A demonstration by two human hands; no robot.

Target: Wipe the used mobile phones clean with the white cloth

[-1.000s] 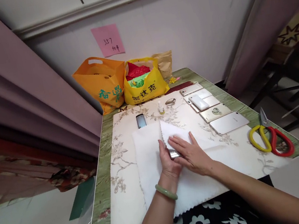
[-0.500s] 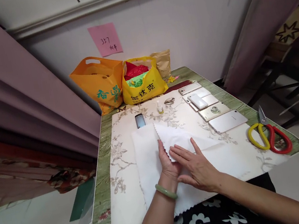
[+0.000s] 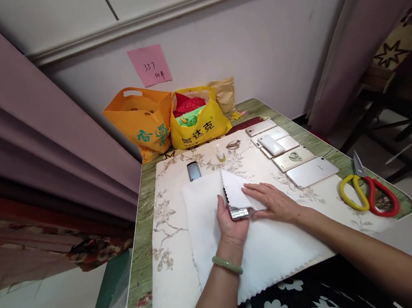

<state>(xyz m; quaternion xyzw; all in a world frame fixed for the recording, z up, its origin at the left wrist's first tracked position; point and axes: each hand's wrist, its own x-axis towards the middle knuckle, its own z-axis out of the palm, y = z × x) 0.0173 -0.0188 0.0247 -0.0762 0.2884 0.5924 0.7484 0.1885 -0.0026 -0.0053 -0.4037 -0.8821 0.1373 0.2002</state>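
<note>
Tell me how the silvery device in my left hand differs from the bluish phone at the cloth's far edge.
Place: your left hand holds the silvery device; the bluish phone lies on the floral mat. Cover: folded white cloth hides part of the silvery device; the bluish phone's face is exposed. Look: the silvery device's visible end is shiny; the bluish phone's face is dark-edged.

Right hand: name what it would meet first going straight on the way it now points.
The right hand would probably meet the folded cloth first, which it appears to touch; the phone in the left hand seems next, though depth is unclear.
</note>
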